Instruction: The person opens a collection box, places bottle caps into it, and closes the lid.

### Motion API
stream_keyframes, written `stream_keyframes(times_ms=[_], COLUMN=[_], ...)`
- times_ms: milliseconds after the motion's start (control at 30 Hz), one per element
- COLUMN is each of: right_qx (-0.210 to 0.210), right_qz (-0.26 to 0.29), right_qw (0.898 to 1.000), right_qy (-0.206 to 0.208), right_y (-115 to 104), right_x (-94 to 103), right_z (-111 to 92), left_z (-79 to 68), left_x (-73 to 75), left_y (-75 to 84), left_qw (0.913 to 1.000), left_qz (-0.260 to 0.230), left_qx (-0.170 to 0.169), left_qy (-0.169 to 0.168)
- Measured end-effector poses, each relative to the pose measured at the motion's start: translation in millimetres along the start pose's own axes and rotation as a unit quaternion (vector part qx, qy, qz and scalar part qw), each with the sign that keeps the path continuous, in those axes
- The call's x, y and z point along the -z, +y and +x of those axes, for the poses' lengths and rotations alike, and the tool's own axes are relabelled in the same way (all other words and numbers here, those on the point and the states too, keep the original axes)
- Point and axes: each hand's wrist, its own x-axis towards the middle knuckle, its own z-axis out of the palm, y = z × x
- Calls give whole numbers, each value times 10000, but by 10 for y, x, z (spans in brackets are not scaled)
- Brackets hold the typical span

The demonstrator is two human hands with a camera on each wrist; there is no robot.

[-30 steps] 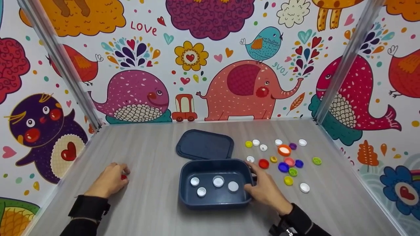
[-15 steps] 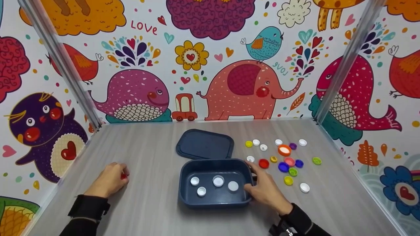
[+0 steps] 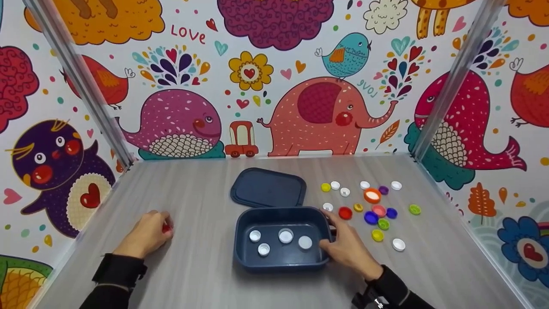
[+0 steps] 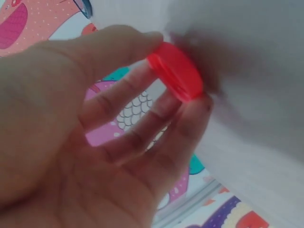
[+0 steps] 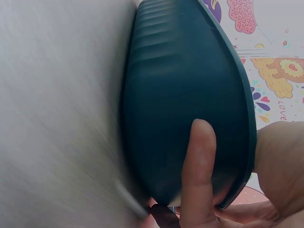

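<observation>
My left hand (image 3: 148,231) pinches a red bottle cap (image 4: 176,71) between thumb and fingertips, close over the table at the left. In the head view fingers cover most of that cap. A dark blue plastic box (image 3: 281,267) stands in the middle with its top open. Several white caps lie on its floor, one of them a white cap (image 3: 285,235) near the centre. My right hand (image 3: 349,246) grips the box's right wall, thumb over the rim and fingers outside. In the right wrist view one finger (image 5: 199,166) lies flat along the outer wall.
The box's dark blue lid (image 3: 268,187) lies flat behind it. To the right are scattered several bottle caps, among them a red cap (image 3: 345,213), an orange cap (image 3: 372,195) and a white cap (image 3: 398,244). Patterned walls (image 3: 184,124) enclose the table at the back and sides.
My left hand has shifted slightly to the right with the red cap, which shows more at the fingertips. My right hand and the box have stayed put.
</observation>
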Motion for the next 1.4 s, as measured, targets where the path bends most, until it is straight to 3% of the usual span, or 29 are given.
stream_keyframes(times_ms=[200,367,600,1033,1267,1400], right_qx=[238,139,275,225,90,88], right_qz=[-27,-78,-15,-35,-192,-175], right_qw=[9997,9999,9996,9997,9998,9998], right_qy=[21,27,94,83,67,82], right_y=[13,19,-1,7,1,8], right_x=[-4,-20,7,-3,-12,-18], right_z=[-7,-8,-7,-4,3,9], left_z=[20,38,85,25,-28,-26], left_x=[19,30,-18,-48,-80,-125], left_y=[169,364,686,1248,1512,1664], left_qw=[9999,9998,9965,9836,9788,9709], left_qz=[-95,-124,-279,-322,-166,-142], left_qx=[-49,-36,-733,-1585,-1905,-2293], left_qy=[5,-116,304,802,731,673])
